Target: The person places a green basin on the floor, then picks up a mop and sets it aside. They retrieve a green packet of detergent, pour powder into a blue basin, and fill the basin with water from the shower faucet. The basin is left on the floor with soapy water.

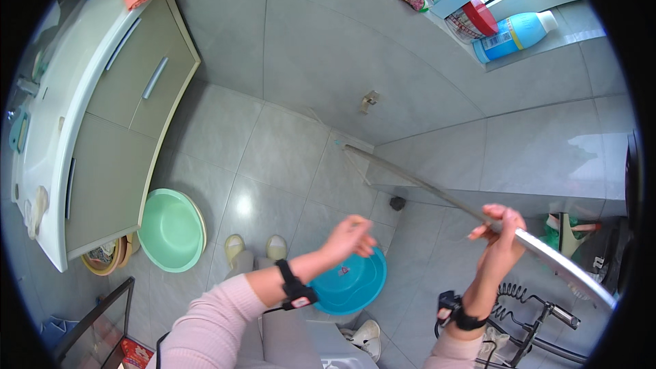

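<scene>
A long pole (424, 183) is enclosed by the right hand's grip (500, 242), its far end slanting toward the tiled wall (328, 48). The left hand's grip (348, 238) is half-curled, apparently empty, above the blue basin (350, 288). With one-handed support, the pole could be twisted loose; by a wide sweep, the basin could be tipped.
</scene>
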The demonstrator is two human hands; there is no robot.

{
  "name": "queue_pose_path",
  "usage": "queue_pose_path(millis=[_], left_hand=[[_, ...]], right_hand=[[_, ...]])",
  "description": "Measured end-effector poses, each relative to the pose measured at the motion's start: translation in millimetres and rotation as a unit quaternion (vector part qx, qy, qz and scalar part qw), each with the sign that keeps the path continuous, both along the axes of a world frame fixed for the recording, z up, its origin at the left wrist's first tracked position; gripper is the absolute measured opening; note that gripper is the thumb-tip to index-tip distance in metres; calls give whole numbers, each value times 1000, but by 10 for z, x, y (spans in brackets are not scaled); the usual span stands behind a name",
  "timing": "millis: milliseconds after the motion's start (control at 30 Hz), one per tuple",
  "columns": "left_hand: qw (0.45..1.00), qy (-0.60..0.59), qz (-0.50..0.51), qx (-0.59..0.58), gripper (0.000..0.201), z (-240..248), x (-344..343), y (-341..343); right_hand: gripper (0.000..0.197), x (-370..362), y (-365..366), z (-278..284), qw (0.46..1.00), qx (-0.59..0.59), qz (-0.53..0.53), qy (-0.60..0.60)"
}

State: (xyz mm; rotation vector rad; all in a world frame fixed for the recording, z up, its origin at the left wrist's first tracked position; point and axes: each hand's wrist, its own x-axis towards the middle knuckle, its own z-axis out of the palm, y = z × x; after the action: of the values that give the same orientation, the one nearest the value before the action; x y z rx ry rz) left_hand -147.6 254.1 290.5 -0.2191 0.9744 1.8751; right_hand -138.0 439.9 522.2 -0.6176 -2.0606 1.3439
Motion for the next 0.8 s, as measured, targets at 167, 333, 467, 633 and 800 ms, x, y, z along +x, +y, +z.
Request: queue_pose_path(millis=[167, 333, 467, 633, 800], left_hand=[[966, -58, 61, -243, 24, -854, 376, -1252], [918, -65, 85, -382, 13, -1015, 638, -2381], [907, -79, 135, -390, 12, -887, 754, -2743], [918, -121, 157, -345, 12, -767, 929, -2701], [926, -149, 147, -315, 13, -718, 1069, -2571]], right_hand=[[30, -408, 665, -58, 998, 18, -8, -52], [30, -884, 1268, -437, 993, -30, 6, -112], [33, -1180, 1589, -751, 989, -34, 13, -146], [31, -1539, 1914, -1060, 988, -30, -20, -152], [21, -1905, 2310, -1376, 996, -20, -67, -62]])
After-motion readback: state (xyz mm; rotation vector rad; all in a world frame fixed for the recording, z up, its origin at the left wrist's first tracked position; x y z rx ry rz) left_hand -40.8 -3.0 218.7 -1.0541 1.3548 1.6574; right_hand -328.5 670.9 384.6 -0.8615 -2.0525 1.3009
